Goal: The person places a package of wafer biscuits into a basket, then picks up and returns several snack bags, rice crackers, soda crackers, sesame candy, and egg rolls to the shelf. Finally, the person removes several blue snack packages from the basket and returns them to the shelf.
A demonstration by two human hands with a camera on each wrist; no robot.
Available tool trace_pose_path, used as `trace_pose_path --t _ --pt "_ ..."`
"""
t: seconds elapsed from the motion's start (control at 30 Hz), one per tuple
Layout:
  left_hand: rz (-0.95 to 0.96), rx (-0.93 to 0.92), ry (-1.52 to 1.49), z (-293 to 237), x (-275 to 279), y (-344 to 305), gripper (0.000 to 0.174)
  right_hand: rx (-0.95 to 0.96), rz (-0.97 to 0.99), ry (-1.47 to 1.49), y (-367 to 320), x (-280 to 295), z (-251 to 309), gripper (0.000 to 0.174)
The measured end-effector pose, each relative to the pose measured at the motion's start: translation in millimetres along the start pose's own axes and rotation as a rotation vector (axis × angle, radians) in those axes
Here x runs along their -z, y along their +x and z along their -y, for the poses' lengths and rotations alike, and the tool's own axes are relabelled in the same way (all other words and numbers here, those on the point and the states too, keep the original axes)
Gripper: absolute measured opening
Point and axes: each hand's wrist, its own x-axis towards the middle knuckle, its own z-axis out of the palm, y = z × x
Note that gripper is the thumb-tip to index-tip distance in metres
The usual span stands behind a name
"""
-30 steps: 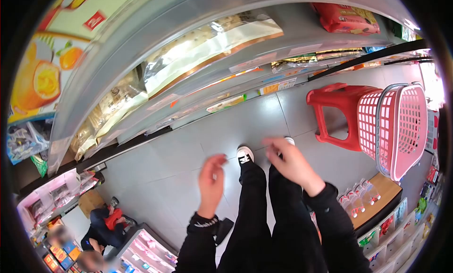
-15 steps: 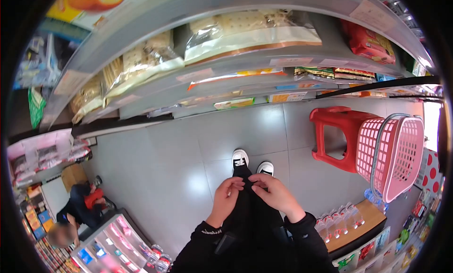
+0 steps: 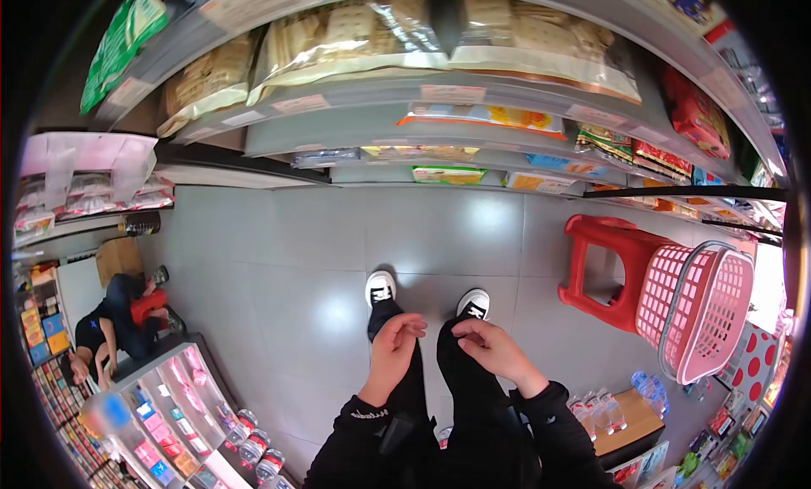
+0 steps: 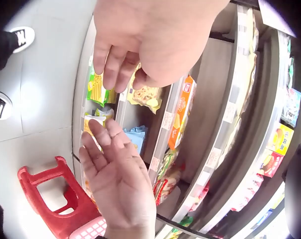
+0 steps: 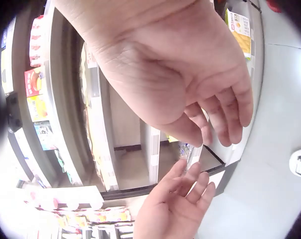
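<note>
My left hand (image 3: pixel 394 354) hangs in front of my legs with its fingers loosely bent and nothing in it. Beside it, a short gap away, my right hand (image 3: pixel 490 347) is held the same way, also without any object. In the left wrist view, the left palm (image 4: pixel 155 40) shows at the top with the right hand (image 4: pixel 121 184) below it. Ahead of both hands are shelves (image 3: pixel 372 92) bearing clear bags of crackers (image 3: pixel 355 41), an orange snack pack (image 3: pixel 490 117) and a red bag (image 3: pixel 699 117).
A red plastic stool (image 3: pixel 604 273) stands on the floor to the right, with a pink basket (image 3: pixel 705 307) by it. Water bottles (image 3: pixel 600 413) stand on a wooden surface at the lower right. At the left, a person (image 3: pixel 118 320) sits near a display case (image 3: pixel 173 413).
The head view has swung left along the shelves. Both hands came closer together, then drew slightly apart. The feet have shifted, and neither hand took hold of anything.
</note>
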Motion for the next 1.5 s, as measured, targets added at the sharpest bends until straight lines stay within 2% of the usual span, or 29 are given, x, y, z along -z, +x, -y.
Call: trace_pose_path --t 0.27,0.5,0.57,0.63,0.7,0.77,0.9,0.97,1.1,1.17,1.3,1.37,1.4,1.43,1.5 --pt "0.001 0.052 -0.042 15 73 16 0.019 -0.013 -0.084 -0.09 53 -55 3 0.018" --pt "0.023 0.037 0.018 26 178 46 0.018 -0.036 -0.108 -0.032 125 -126 -7 0.02" --pt "-0.003 0.006 0.021 28 205 56 0.019 0.044 -0.165 -0.171 143 -145 0 0.022" --pt "-0.033 0.015 0.057 28 227 67 0.019 0.045 -0.154 -0.179 156 -159 11 0.023" --pt "-0.046 0.023 0.085 30 245 78 0.02 -0.025 -0.046 -0.186 167 -168 20 0.026" --pt "-0.068 0.026 0.08 28 253 88 0.02 -0.017 -0.045 -0.24 177 -173 22 0.027" --pt "-0.05 0.011 0.06 28 257 118 0.023 0.081 -0.101 -0.101 209 -170 21 0.026" --pt "-0.112 -0.093 0.122 34 254 145 0.03 0.114 -0.243 -0.029 234 -163 20 0.031" --pt "-0.156 -0.347 0.537 42 248 228 0.039 0.319 -0.474 0.02 306 -140 11 0.044" --pt "-0.217 -0.57 0.748 46 249 276 0.045 0.432 -0.559 -0.096 338 -126 11 0.05" --pt "-0.264 -0.577 0.998 19 240 328 0.05 0.382 -0.673 -0.229 372 -115 14 0.057" --pt "-0.276 -0.481 1.061 22 247 354 0.051 0.317 -0.762 -0.469 381 -115 12 0.062" --pt "-0.289 -0.559 1.076 26 248 363 0.052 0.314 -0.77 -0.463 383 -115 11 0.062" --pt "-0.281 -0.562 1.081 25 247 367 0.052 0.252 -0.757 -0.501 383 -115 15 0.059" --pt "-0.257 -0.428 1.154 23 244 374 0.054 0.182 -0.744 -0.533 381 -112 23 0.056"
